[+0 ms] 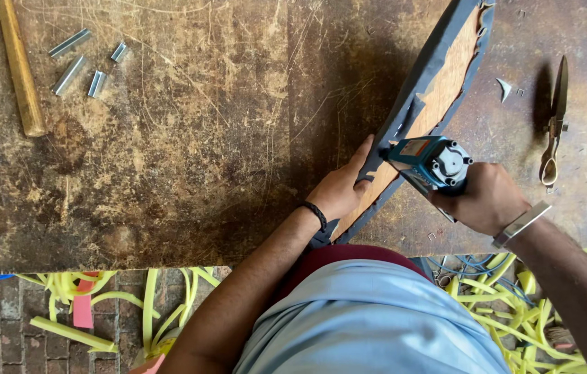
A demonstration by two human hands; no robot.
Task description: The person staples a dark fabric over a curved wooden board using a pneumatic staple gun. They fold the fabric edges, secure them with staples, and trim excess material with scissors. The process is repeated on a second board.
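A wooden panel (439, 93) wrapped in grey-blue fabric (432, 66) stands on edge, tilted, on a worn brown workbench (189, 159). My left hand (340, 187) grips the fabric-covered edge low on the panel, with a black band on the wrist. My right hand (484, 197) holds a blue pneumatic staple gun (428, 163) whose nose presses against the panel's back, right next to my left fingers. A metal bracelet sits on my right wrist.
Strips of staples (82, 62) and a wooden stick (20, 66) lie at the bench's far left. Scissors (554, 125) rest at the right. Yellow foam offcuts (134, 305) and blue hose (470, 266) litter the brick floor below.
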